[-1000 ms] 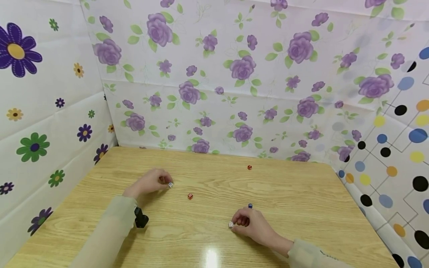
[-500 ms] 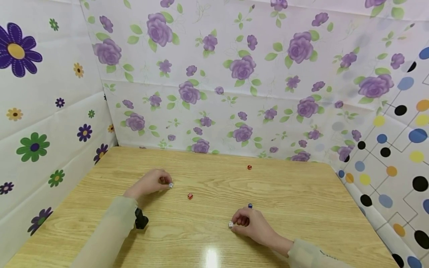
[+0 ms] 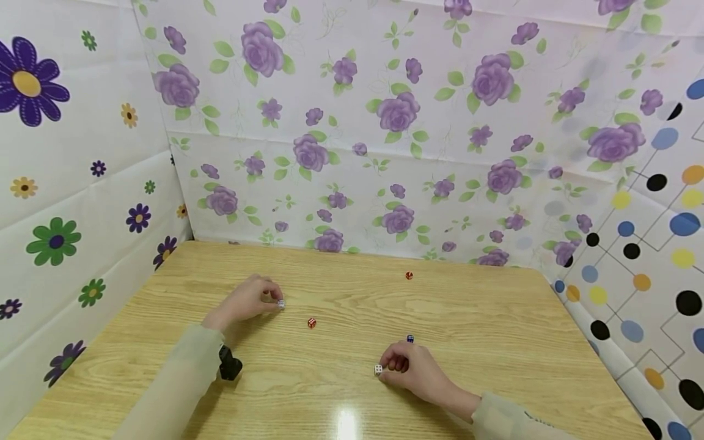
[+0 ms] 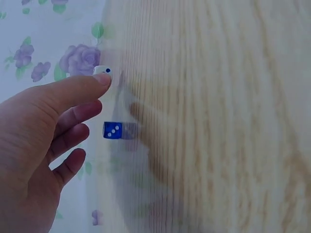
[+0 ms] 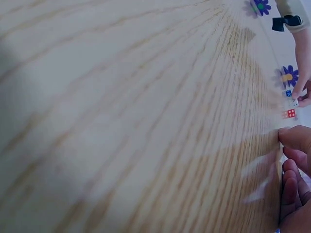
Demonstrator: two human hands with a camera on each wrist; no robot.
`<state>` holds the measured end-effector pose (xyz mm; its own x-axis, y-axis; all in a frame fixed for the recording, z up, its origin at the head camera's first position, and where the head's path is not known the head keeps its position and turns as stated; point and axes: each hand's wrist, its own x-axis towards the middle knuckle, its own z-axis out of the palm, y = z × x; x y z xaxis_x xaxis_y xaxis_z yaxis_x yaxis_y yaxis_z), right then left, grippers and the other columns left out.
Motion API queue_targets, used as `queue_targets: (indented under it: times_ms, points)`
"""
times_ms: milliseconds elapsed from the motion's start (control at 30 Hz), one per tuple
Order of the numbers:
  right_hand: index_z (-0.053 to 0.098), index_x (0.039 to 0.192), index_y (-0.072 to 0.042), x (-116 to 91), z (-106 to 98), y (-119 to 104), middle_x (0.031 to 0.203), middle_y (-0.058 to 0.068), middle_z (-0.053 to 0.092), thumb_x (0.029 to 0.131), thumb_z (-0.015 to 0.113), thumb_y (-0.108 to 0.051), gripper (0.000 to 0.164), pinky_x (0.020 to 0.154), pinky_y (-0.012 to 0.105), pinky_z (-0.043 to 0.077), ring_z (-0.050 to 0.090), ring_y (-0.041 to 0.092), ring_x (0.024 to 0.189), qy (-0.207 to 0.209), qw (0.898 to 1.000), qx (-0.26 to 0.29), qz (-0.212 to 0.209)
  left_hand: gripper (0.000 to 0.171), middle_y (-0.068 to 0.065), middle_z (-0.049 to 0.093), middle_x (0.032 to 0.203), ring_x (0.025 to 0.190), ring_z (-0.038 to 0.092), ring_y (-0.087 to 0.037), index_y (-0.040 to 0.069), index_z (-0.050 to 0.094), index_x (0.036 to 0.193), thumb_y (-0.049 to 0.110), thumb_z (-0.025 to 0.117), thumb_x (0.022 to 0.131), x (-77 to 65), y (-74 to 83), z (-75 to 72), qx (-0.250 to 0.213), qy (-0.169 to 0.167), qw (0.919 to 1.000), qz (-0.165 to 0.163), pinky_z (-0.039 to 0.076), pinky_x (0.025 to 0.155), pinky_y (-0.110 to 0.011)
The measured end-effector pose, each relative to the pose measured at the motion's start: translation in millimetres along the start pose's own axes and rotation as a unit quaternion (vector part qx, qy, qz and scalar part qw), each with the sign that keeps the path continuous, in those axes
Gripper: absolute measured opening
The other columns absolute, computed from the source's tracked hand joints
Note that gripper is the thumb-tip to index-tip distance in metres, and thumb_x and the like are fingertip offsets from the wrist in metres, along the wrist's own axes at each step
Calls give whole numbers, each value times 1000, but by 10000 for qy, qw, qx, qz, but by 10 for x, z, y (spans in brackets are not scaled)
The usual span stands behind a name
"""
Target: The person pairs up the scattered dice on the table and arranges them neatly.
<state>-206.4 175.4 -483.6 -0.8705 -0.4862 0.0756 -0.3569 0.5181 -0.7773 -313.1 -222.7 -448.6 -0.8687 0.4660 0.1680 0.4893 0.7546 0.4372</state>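
My left hand (image 3: pixel 252 299) pinches a white die (image 3: pixel 281 304) at the left of the wooden table. Up close in the left wrist view, the thumb covers part of this white die (image 4: pixel 102 71), and blue pips show on it. Near those fingers a blue die (image 4: pixel 112 130) sits on the wood; my hand hides it in the head view. At the front right, my right hand (image 3: pixel 416 373) pinches another white die (image 3: pixel 378 370) between thumb and forefinger. Just beyond the right hand's knuckles is a second blue die (image 3: pixel 410 338).
A red die (image 3: pixel 311 322) lies between the hands, nearer the left one. Farther back on the right is another red die (image 3: pixel 409 275). Patterned sheets hang behind and beside the wooden table (image 3: pixel 495 318). A black device (image 3: pixel 230 363) is fixed at the left wrist.
The white die in my left hand has turned slightly, from tilted to more upright, and the left fingers have shifted a little. My right hand holds its place.
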Motion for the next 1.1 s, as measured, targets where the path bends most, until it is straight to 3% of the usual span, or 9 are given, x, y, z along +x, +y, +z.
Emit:
queue_targets:
  times_ms: [367, 867, 1100]
  points:
    - [69, 92, -20, 7, 3, 4, 84, -5, 63, 84, 79, -25, 13, 64, 20, 48, 53, 1, 71, 9, 10000, -33, 67, 5, 6, 66, 84, 77, 56, -7, 17, 71, 88, 14, 75, 86, -76, 326, 77, -42, 91, 9997, 214, 46, 67, -21]
    - [69, 92, -21, 11, 11, -4, 84, -5, 63, 84, 78, -25, 13, 64, 20, 47, 53, 2, 71, -34, 9999, -11, 158, 8, 7, 64, 86, 75, 55, -4, 19, 70, 89, 18, 77, 86, -223, 669, 291, -442, -197, 9986, 213, 46, 65, -19]
    - [69, 92, -21, 10, 17, 3, 84, -6, 63, 84, 78, -25, 12, 64, 20, 47, 53, 2, 71, -22, 9999, -11, 164, 10, 9, 64, 84, 75, 57, -5, 20, 71, 88, 21, 79, 83, -285, 753, 406, -383, -143, 9987, 300, 46, 66, -19]
